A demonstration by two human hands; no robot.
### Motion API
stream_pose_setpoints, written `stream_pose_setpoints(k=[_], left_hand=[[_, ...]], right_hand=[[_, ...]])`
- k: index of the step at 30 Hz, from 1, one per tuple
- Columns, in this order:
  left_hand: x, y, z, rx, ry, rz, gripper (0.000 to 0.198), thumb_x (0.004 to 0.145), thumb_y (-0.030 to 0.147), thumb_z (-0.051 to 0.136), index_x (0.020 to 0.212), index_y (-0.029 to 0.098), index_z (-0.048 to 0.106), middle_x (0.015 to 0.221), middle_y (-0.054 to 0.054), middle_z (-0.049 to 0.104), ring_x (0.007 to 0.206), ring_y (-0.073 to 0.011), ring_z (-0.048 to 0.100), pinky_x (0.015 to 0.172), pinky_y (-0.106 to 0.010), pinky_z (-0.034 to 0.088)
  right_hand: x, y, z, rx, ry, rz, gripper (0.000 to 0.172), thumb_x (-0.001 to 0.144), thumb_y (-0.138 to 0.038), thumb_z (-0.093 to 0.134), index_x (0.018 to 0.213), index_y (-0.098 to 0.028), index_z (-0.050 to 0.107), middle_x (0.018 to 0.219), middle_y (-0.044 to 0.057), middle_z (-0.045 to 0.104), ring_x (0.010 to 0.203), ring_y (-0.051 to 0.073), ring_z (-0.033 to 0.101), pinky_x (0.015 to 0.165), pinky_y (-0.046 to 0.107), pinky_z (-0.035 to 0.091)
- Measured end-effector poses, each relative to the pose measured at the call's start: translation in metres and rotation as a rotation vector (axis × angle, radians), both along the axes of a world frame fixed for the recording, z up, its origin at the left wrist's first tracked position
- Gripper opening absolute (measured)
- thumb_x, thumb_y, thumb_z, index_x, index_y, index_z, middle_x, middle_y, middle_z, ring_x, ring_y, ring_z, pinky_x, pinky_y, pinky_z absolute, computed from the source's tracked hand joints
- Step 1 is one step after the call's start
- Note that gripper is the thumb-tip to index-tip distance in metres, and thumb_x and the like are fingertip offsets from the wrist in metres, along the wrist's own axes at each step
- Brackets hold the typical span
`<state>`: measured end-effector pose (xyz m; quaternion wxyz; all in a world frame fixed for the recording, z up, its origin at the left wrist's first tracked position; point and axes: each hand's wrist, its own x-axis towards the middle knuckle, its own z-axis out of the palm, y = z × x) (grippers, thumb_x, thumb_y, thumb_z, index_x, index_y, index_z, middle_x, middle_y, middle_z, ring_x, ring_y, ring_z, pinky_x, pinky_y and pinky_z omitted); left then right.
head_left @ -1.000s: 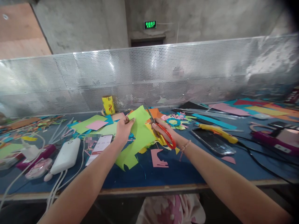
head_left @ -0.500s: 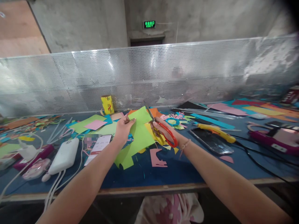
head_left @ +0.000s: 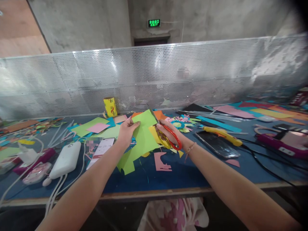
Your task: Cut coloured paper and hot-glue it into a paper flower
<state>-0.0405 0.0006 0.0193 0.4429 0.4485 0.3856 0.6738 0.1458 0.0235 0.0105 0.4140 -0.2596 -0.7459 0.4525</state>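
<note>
Blue table (head_left: 190,180) before a perforated screen (head_left: 91,83): the left hand (head_left: 127,131) pinches the green paper (head_left: 144,134) by its left edge over the table's middle, thumb on top. Presumably light, flexible and easily creased, the green paper is best taken at a margin between thumb and fingers; its long axis runs from a notched near-left end to the far right. At its right edge, the right hand (head_left: 178,132) holds the scissors (head_left: 174,134) by their looped handles, blades pointing away and slightly left.
</note>
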Motion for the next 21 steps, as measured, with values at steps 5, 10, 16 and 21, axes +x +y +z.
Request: stream_pose_setpoints(k=[5, 10, 16, 21], left_hand=[[0.0, -0.001, 0.0, -0.012, -0.012, 0.002, 0.028, 0.052, 0.03, 0.075, 0.065, 0.014, 0.056, 0.056, -0.001, 0.062, 0.05, -0.0141, 0.057, 0.053, -0.028, 0.047], [-0.001, 0.002, -0.002, -0.005, -0.016, -0.012, 0.029, 0.051, 0.03, 0.076, 0.064, 0.014, 0.056, 0.055, -0.001, 0.062, 0.049, -0.0145, 0.057, 0.054, -0.029, 0.048], [0.0, 0.001, -0.002, -0.005, -0.001, 0.012, 0.028, 0.053, 0.029, 0.075, 0.067, 0.013, 0.057, 0.053, 0.0, 0.059, 0.049, -0.0139, 0.057, 0.054, -0.029, 0.047], [0.0, 0.001, -0.001, 0.01, 0.003, -0.021, 0.03, 0.051, 0.03, 0.076, 0.069, 0.013, 0.059, 0.058, -0.002, 0.062, 0.053, -0.015, 0.058, 0.058, -0.031, 0.048]], right_hand=[[-0.004, 0.0, 0.001, -0.036, 0.003, -0.04, 0.031, 0.082, -0.05, 0.044, 0.074, -0.02, 0.04, 0.062, -0.004, 0.044, 0.042, 0.005, 0.039, 0.038, 0.02, 0.032], [-0.009, -0.001, 0.0, -0.048, -0.007, -0.085, 0.03, 0.082, -0.049, 0.043, 0.074, -0.02, 0.04, 0.058, -0.005, 0.042, 0.039, 0.005, 0.038, 0.035, 0.019, 0.03], [-0.012, -0.007, 0.004, -0.023, -0.017, -0.141, 0.032, 0.081, -0.05, 0.044, 0.068, -0.021, 0.037, 0.049, -0.007, 0.036, 0.036, 0.006, 0.036, 0.033, 0.019, 0.027], [-0.011, -0.011, 0.008, -0.1, 0.017, -0.108, 0.033, 0.079, -0.05, 0.048, 0.07, -0.021, 0.037, 0.054, -0.007, 0.038, 0.038, 0.005, 0.034, 0.035, 0.02, 0.025]])
